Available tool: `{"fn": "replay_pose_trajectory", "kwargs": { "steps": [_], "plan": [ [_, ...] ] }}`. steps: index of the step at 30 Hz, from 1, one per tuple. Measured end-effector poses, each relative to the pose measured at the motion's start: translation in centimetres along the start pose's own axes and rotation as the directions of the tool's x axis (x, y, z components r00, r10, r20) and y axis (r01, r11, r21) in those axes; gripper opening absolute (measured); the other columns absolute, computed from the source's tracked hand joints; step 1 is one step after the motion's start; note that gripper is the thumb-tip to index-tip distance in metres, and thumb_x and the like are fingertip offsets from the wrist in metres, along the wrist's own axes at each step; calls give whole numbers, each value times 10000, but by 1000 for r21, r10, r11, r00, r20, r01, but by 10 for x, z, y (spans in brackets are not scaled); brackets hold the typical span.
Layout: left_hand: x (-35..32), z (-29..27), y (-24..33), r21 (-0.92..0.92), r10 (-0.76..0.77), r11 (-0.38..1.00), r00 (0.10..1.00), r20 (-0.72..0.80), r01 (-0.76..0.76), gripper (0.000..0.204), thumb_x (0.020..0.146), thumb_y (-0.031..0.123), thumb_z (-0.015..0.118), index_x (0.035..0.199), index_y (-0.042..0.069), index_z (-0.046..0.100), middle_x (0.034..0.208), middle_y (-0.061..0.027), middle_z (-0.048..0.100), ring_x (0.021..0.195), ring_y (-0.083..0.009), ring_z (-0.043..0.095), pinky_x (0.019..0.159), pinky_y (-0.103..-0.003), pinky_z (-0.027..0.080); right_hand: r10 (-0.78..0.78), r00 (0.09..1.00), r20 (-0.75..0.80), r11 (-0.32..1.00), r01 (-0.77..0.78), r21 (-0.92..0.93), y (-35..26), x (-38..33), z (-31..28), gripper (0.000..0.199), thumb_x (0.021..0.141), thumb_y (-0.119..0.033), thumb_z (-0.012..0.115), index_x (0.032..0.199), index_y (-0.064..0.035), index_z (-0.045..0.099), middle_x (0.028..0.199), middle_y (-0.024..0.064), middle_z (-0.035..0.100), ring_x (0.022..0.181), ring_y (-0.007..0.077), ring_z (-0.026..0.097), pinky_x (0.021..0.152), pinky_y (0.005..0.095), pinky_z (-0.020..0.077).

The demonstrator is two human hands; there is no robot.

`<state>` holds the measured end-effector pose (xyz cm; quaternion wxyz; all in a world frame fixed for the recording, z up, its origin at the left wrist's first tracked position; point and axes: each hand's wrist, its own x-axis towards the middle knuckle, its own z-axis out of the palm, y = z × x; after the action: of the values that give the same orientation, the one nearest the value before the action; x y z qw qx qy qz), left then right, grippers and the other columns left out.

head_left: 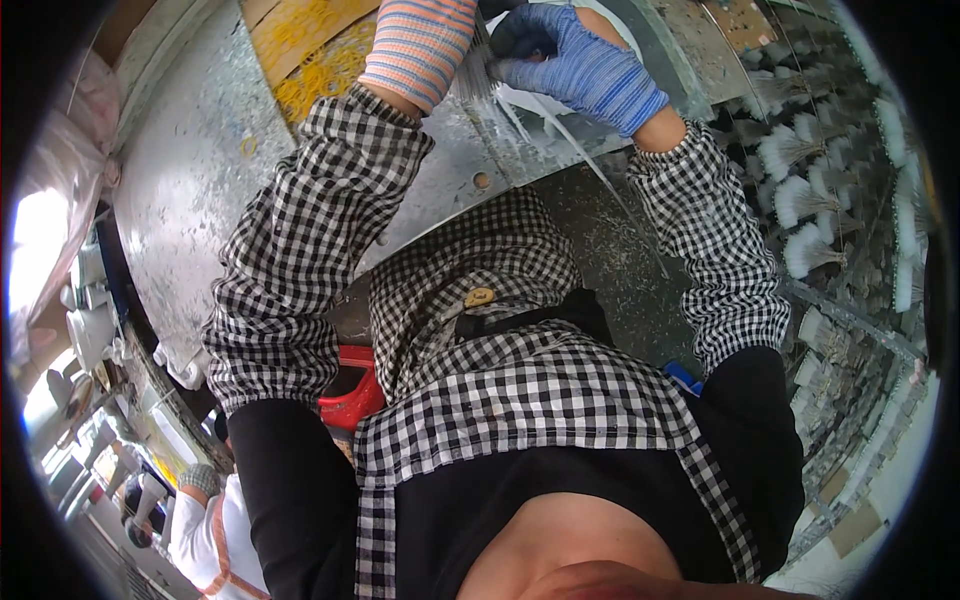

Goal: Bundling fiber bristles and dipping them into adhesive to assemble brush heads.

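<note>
Metal table, scuffed: pale bristle bundle seen at far middle, between left hand and right hand, close together; exact grips cannot be told; strands probably best kept aligned.

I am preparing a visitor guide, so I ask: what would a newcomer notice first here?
Probably the black-and-white checked apron, low in the middle, with matching sleeve covers on each side. Next, near the top edge, the left hand in an orange-striped glove and the right hand in a blue one. Then the yellow rubber bands left of the hands, and pale, fan-shaped bristle tufts along the right.
</note>
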<state>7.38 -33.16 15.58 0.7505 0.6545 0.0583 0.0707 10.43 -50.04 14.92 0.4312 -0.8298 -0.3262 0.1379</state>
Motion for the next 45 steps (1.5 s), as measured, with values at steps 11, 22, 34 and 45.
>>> {"fn": "replay_pose_trajectory", "kwargs": {
  "steps": [11, 22, 34, 45],
  "plan": [
    [42, 28, -25, 538, 290, 209, 577, 763, -817, 250, 840, 88, 625, 1089, 104, 643, 962, -148, 636, 924, -371, 626, 783, -457, 500, -182, 983, -7, 828, 149, -541, 111, 10, -9, 333, 934, -366, 620, 1031, -57, 698, 982, 138, 709, 899, 318, 665, 827, 407, 539],
    [52, 28, -45, 610, 239, 83, 610, 756, -788, 259, 839, 101, 621, 1097, 122, 639, 952, -144, 633, 909, -351, 627, 774, -458, 502, -143, 990, 12, 758, 117, -642, 145, 21, 5, 294, 911, -338, 583, 1015, -96, 713, 1011, 143, 708, 910, 334, 660, 813, 438, 530],
    [56, 30, -49, 607, 235, 104, 612, 755, -788, 257, 850, 129, 629, 1107, 132, 628, 964, -150, 639, 916, -357, 625, 791, -469, 492, -84, 995, 50, 765, 96, -637, 152, 22, 5, 330, 916, -360, 567, 1078, -104, 698, 1093, 138, 695, 981, 327, 650, 886, 439, 508],
    [62, 33, -51, 580, 261, 186, 609, 749, -793, 227, 839, 99, 628, 1064, 78, 616, 946, -175, 631, 900, -380, 620, 779, -470, 502, 158, 986, -52, 855, -162, -492, 188, 26, 15, 366, 912, -384, 661, 1138, -97, 682, 1011, 112, 726, 901, 254, 694, 817, 378, 557]
  ]
}}
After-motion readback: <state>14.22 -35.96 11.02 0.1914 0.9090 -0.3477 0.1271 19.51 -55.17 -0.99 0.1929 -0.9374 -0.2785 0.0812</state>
